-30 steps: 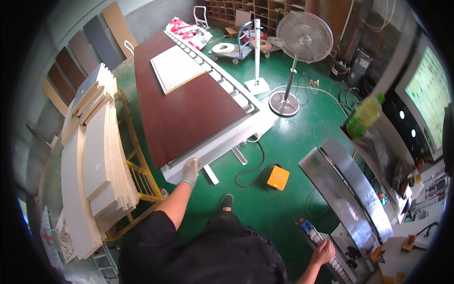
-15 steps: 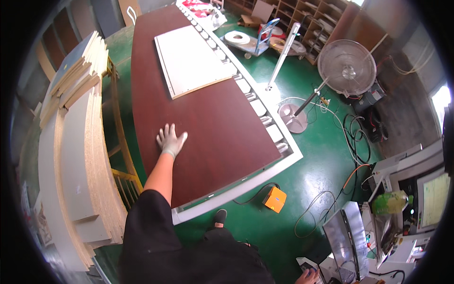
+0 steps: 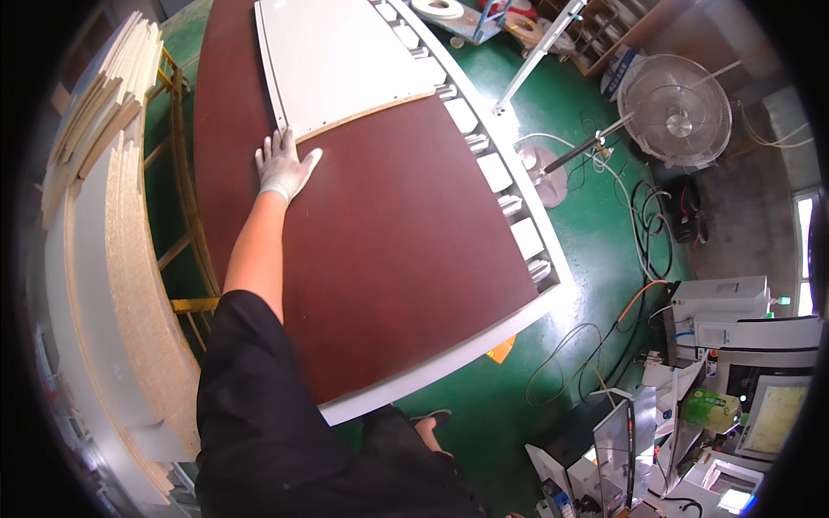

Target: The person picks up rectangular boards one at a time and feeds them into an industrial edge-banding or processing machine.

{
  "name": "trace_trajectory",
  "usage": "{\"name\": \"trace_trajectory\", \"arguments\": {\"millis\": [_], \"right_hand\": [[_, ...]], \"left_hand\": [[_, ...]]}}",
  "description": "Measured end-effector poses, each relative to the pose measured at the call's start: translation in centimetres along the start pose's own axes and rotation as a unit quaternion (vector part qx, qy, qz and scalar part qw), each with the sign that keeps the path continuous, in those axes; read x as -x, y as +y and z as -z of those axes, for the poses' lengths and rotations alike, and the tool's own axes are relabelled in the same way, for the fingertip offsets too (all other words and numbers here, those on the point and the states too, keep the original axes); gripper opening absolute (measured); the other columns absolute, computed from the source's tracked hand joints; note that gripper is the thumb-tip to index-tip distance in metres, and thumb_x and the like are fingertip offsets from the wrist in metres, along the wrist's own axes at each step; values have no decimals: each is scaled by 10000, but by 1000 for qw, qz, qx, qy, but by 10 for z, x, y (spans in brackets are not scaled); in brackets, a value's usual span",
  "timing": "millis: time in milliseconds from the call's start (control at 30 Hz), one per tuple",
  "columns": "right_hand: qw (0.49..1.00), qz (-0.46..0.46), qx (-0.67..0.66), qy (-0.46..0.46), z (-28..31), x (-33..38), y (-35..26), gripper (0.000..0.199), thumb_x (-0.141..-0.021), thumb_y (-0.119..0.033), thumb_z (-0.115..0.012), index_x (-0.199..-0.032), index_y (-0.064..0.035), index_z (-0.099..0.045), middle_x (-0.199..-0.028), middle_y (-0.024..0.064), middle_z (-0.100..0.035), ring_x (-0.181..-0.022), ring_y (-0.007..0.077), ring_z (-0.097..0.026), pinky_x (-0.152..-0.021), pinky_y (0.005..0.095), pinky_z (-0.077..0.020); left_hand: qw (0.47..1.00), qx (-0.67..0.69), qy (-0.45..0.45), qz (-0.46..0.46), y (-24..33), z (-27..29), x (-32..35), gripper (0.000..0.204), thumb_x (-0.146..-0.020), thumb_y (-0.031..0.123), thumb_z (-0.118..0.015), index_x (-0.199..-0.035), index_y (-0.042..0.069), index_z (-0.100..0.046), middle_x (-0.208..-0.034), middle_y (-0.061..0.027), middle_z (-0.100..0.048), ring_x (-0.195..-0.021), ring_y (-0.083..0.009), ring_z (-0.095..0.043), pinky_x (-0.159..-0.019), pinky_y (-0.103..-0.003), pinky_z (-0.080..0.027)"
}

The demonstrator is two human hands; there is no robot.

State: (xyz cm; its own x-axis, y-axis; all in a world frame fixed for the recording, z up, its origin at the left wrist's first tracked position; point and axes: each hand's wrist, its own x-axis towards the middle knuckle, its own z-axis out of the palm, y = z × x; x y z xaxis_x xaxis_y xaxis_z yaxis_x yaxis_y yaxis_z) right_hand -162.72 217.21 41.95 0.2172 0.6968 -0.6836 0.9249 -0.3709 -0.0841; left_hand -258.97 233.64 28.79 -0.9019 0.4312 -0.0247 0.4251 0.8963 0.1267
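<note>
My left hand (image 3: 287,168), in a pale glove, lies on the dark red-brown board (image 3: 389,233) with its fingers spread. Its fingertips reach the near left corner of a white panel (image 3: 345,65), which rests on top of the board. Small holes run along the panel's edges, and its near edge shows bare chipboard. The red-brown board lies flat on a roller table (image 3: 432,367) with a pale metal frame. My right hand cannot be made out in the picture.
Stacked chipboard panels (image 3: 155,328) stand on a yellow rack (image 3: 194,305) at the left. A pedestal fan (image 3: 678,121) and loose cables (image 3: 652,229) are at the right. Machine equipment with a screen (image 3: 770,416) fills the lower right. An orange box (image 3: 501,350) shows partly beyond the table's front edge.
My left hand has moved forward over the board to the white panel's corner. My right hand, earlier at the lower right edge, has dropped from sight. The view has shifted.
</note>
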Motion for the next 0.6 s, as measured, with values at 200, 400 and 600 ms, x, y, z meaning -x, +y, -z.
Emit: {"name": "trace_trajectory", "arguments": {"millis": [200,400,600], "right_hand": [[995,96,-38,2,13,-35,-63,449,-973,-383,-626,-1297,-74,-653,-1335,211,-626,-1255,369,-578,-1046,435,-462],[974,226,-9,15,-8,-98,-95,389,-967,-338,-633,-1171,-10,-680,-1080,190,-717,-1027,313,-695,-897,400,-538],[930,328,-131,-98,-72,-149,-250,403,-979,-336,-618,-1177,11,-674,-1116,158,-705,-1050,268,-670,-915,362,-513]], "left_hand": [[998,32,32,-51,-5,-3,17,780,-978,518,-498,-1573,64,-276,-1648,-172,-273,-1520,-367,-242,-1247,-493,-170],[986,65,69,-137,16,-14,119,745,-956,443,-547,-1526,10,-342,-1570,-294,-341,-1473,-434,-301,-1228,-537,-201],[976,59,46,-203,29,7,292,763,-925,387,-602,-1520,-8,-336,-1488,-369,-373,-1418,-497,-333,-1208,-565,-233]]}}
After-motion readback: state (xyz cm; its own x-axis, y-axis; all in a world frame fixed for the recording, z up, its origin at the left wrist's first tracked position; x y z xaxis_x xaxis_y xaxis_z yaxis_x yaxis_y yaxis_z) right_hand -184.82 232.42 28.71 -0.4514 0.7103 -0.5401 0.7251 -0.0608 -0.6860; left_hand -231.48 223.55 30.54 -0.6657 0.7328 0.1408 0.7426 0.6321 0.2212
